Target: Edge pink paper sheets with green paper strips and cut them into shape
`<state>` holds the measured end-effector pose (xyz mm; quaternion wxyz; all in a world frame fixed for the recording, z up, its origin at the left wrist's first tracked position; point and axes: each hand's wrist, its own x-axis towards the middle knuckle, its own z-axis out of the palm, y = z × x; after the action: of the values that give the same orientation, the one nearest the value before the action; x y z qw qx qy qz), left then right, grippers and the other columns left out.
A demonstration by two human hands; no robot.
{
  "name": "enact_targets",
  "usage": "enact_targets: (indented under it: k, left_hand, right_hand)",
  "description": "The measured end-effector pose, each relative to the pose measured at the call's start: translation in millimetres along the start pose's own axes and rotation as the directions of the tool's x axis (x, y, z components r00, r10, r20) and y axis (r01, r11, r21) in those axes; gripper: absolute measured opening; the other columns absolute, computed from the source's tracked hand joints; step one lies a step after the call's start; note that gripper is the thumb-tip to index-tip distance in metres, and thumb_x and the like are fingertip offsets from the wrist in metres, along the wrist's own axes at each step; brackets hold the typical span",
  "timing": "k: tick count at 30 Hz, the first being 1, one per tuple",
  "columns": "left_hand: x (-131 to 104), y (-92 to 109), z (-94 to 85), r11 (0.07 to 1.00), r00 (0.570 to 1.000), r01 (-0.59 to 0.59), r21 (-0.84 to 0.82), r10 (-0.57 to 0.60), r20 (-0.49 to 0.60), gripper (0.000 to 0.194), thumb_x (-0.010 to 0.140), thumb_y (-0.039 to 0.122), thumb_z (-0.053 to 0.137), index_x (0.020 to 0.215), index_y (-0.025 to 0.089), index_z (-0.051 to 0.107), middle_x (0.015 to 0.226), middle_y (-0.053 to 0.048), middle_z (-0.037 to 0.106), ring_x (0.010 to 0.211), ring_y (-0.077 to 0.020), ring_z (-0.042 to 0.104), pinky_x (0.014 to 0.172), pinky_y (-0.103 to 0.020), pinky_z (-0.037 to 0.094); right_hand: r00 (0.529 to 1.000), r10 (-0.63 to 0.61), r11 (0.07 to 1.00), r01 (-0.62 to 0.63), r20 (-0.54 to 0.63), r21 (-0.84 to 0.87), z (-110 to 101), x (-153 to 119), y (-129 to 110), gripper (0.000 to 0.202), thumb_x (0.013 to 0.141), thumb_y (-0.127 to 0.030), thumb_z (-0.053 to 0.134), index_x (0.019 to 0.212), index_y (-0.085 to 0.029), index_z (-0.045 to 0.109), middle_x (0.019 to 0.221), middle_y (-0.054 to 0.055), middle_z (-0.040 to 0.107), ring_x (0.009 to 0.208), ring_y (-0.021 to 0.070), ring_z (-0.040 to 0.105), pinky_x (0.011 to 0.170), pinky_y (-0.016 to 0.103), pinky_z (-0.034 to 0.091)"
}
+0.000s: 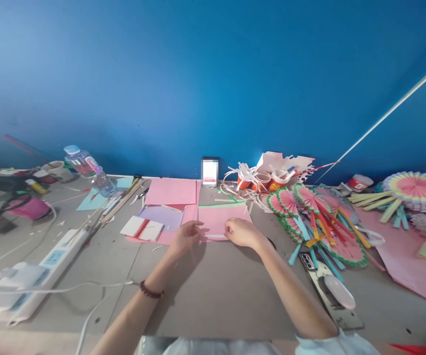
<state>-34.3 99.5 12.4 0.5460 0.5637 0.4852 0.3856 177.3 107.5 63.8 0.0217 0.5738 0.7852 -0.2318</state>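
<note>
A pink sheet [220,218] with a green strip along its far edge lies on the grey table. At its near edge is a thin white strip [215,236]. My left hand [187,236] is at the sheet's near left corner, fingers curled together; whatever they pinch is too small to make out. On the near right part of the sheet, my right hand [240,231] is closed, its fingertips by the white strip. Left of my hands, a white card with red bands [142,229] rests on pink and lilac paper [163,216].
Pleated paper fans [316,217] and a phone [331,291] under a white mouse lie right. Red cups [260,180] stand behind. A power strip [50,271], cables, thin sticks [124,199] and a tilted bottle [90,170] are left. A blue wall rises behind.
</note>
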Motion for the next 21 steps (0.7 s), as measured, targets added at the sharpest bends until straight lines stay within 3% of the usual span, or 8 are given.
enact_targets:
  k: [6, 13, 21]
  left_hand:
    - [-4.0, -3.7, 2.9, 0.997, 0.996, -0.06, -0.048, 0.062, 0.057, 0.035, 0.069, 0.036, 0.068, 0.098, 0.017, 0.061, 0.064, 0.0, 0.058, 0.073, -0.0185, 0.064, 0.07, -0.033, 0.053]
    - [-4.7, -12.2, -2.5, 0.955, 0.974, -0.22, 0.201, 0.205, 0.091, 0.022, 0.078, 0.024, 0.053, 0.099, 0.023, 0.058, 0.078, 0.0, 0.055, 0.072, -0.0117, 0.054, 0.069, -0.025, 0.045]
    - [-3.7, -15.4, -1.3, 0.946, 0.981, -0.191, 0.26, 0.177, 0.076, 0.044, 0.071, 0.01, 0.049, 0.113, 0.022, 0.053, 0.077, 0.001, 0.056, 0.07, -0.0113, 0.054, 0.066, -0.023, 0.042]
  right_hand:
    - [0.999, 0.02, 1.0, -0.019, 0.034, -0.021, 0.0, -0.9, 1.0, 0.013, 0.082, -0.025, 0.054, 0.083, -0.02, 0.066, 0.101, 0.007, 0.068, 0.09, 0.0203, 0.062, 0.066, 0.025, 0.037]
    - [0.999, 0.035, 0.998, -0.035, 0.013, -0.054, -1.3, -1.3, -3.7, 0.016, 0.083, -0.022, 0.051, 0.086, -0.021, 0.066, 0.098, 0.007, 0.069, 0.087, 0.0191, 0.061, 0.062, 0.025, 0.035]
    - [0.998, 0.057, 0.991, -0.056, 0.008, -0.118, 1.4, -1.3, -8.1, 0.02, 0.084, -0.022, 0.048, 0.091, -0.021, 0.067, 0.098, 0.008, 0.07, 0.087, 0.0217, 0.064, 0.064, 0.027, 0.037]
